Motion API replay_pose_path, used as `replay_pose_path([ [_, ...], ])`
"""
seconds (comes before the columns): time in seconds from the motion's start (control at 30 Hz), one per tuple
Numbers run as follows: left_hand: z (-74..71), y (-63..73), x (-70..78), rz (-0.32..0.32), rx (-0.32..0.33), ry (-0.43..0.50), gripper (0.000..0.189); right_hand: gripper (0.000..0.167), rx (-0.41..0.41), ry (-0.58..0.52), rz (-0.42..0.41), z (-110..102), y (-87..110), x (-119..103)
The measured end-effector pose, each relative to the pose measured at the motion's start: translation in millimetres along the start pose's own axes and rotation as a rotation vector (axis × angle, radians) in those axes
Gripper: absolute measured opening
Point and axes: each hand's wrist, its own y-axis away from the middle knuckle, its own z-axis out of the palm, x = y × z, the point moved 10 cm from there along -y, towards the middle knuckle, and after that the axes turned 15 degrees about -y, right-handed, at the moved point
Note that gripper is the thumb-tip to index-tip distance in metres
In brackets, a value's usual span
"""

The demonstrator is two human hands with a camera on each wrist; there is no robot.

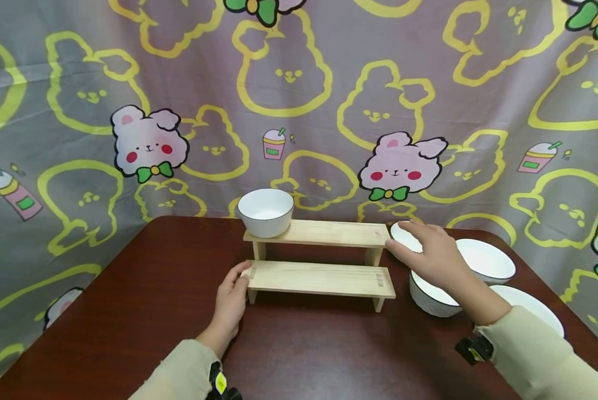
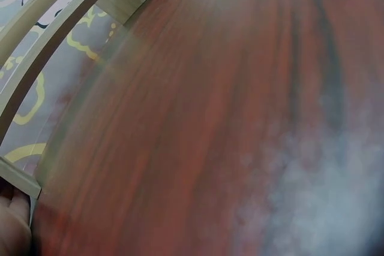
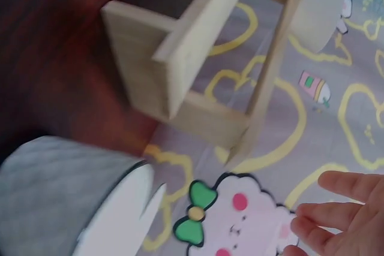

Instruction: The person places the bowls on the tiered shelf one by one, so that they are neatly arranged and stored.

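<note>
A two-tier wooden stand stands on the table, its lower board in front of the raised one. My left hand holds the left end of the lower board; in the left wrist view its fingers are partly hidden behind the wood. A white bowl with a dark rim sits at the left end of the upper board. My right hand hovers by the stand's right end, fingers spread and holding nothing. Beneath and beside it are a bowl with a textured outside and a white bowl, partly covered by the hand.
Farther right on the table are another white bowl and a white dish, partly behind the right sleeve. A patterned curtain hangs behind the dark reddish-brown table.
</note>
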Motion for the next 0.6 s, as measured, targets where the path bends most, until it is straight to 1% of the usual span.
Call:
replay_pose_path([
  [0.17, -1.0, -0.5, -1.3, -0.009, 0.003, 0.008, 0.035, 0.063, 0.042, 0.040, -0.038, -4.1, 11.8, 16.6],
  [0.3, -1.9, -0.9, -4.3, -0.015, 0.007, 0.014, 0.034, 0.061, 0.062, 0.028, -0.051, -5.7, 19.2, 34.5],
  [0.4, -1.5, -1.6, -5.3, -0.010, 0.006, 0.015, 0.034, 0.060, 0.066, 0.020, -0.034, -6.1, 23.0, 50.0],
  [0.6, -0.3, -4.4, -5.5, -0.004, -0.003, 0.012, 0.035, 0.065, 0.013, 0.045, 0.038, 1.5, 28.1, 78.0],
])
